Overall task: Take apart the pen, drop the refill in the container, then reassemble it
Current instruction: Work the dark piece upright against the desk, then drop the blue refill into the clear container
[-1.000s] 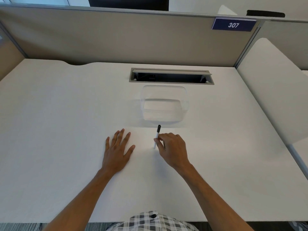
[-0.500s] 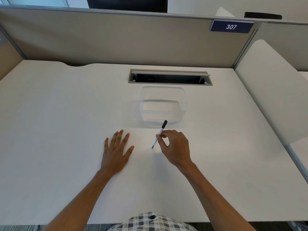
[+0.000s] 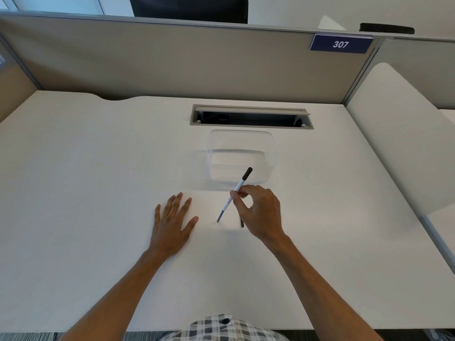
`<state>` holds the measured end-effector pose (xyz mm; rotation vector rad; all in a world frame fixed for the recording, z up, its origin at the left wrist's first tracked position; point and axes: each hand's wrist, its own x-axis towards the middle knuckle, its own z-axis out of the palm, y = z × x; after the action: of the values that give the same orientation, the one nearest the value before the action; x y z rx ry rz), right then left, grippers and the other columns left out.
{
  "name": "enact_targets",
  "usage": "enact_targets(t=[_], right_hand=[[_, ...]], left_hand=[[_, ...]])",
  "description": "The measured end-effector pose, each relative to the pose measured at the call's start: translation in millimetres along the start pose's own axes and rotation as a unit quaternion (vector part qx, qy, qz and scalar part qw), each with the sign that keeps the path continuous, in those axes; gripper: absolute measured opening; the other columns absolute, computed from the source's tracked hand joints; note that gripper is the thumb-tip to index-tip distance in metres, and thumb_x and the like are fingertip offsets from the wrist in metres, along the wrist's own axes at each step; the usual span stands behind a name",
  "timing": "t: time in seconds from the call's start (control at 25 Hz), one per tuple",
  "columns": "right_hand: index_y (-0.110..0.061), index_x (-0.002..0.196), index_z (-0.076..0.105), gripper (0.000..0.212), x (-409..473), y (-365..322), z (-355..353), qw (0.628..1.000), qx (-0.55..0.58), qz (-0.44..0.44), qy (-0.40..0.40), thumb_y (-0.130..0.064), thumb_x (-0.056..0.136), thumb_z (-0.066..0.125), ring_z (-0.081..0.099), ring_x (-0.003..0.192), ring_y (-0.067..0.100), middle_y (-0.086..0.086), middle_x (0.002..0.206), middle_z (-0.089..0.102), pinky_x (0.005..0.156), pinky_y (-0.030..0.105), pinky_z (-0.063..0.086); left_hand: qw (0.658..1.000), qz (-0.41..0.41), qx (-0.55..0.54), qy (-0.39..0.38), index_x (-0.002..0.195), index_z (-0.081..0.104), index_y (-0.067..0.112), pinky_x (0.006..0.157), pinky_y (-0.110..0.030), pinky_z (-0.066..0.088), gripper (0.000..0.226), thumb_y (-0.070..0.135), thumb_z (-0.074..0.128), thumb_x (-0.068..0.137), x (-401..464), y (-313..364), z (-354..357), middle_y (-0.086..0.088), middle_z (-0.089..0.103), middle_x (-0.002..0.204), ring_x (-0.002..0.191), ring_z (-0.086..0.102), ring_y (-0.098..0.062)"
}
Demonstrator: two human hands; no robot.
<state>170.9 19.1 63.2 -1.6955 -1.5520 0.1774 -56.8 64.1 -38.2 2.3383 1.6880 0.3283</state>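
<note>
The right hand [image 3: 261, 212] covers most of a small dark stick [image 3: 242, 223] on the desk, so only its near tip pokes out; can't tell what it is; print on the pen [image 3: 235, 193] is way too small to read; checked shirt [image 3: 221, 328] and both forearms get chopped by the bottom edge; dark screen [image 3: 188, 8] cut off up top.

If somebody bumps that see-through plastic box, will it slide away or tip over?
Probably slide. The clear plastic container looks thin-walled and empty, so likely light, and the white desk looks smooth. It seems wider than tall with a flat bottom, so tipping looks unlikely. Nothing touches it to hold it still.
</note>
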Motion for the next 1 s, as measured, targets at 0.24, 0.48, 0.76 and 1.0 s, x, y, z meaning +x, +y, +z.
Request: enact_targets(t=[0.24,0.48,0.76,1.0], right_hand=[[-0.016,0.077,0.073,0.018,11.8,-7.6,-11.9,0.998,0.025,-0.013,0.052,-0.031,0.086,0.07,0.059,0.062,0.008,-0.008,0.075,0.074,0.064,0.028,0.045],[-0.015,0.077,0.073,0.021,15.9,-4.9,-14.7,0.998,0.036,-0.005,0.056,-0.033,0.087,0.067,0.047,0.057,-0.002,-0.008,0.076,0.074,0.061,0.023,0.037],[-0.021,0.077,0.073,0.013,17.8,6.2,-12.2,0.99,0.12,0.079,0.002,-0.03,0.087,0.072,0.068,0.074,-0.004,-0.017,0.073,0.073,0.06,0.008,0.04],[-0.024,0.076,0.071,0.009,9.7,9.6,-3.9,0.955,0.229,0.165,-0.087,-0.026,0.081,0.079,0.072,0.072,-0.002,-0.01,0.07,0.076,0.066,0.009,0.047]], left_hand=[[1.0,-0.006,-0.014,-0.004,0.149,0.027,0.026,0.117,-0.047,0.0,0.074,0.063,0.014,0.086,1.0,0.6,-0.9,-0.001,0.015,0.16,0.147,0.007,-0.018],[1.0,-0.014,-0.017,-0.013,0.146,0.033,0.022,0.117,-0.045,-0.001,0.06,0.052,0.037,0.095,5.8,3.1,-2.8,-0.004,0.019,0.159,0.147,0.011,-0.018],[1.0,-0.01,-0.017,0.009,0.141,0.042,0.018,0.117,-0.046,0.006,0.052,0.042,0.047,0.096,6.8,8.7,-6.4,-0.007,0.03,0.155,0.145,0.02,-0.02],[0.993,0.019,-0.073,0.086,0.135,0.049,0.018,0.102,-0.042,0.039,0.047,0.037,0.056,0.093,10.3,33.8,-23.6,-0.004,0.046,0.145,0.132,0.044,-0.024]])
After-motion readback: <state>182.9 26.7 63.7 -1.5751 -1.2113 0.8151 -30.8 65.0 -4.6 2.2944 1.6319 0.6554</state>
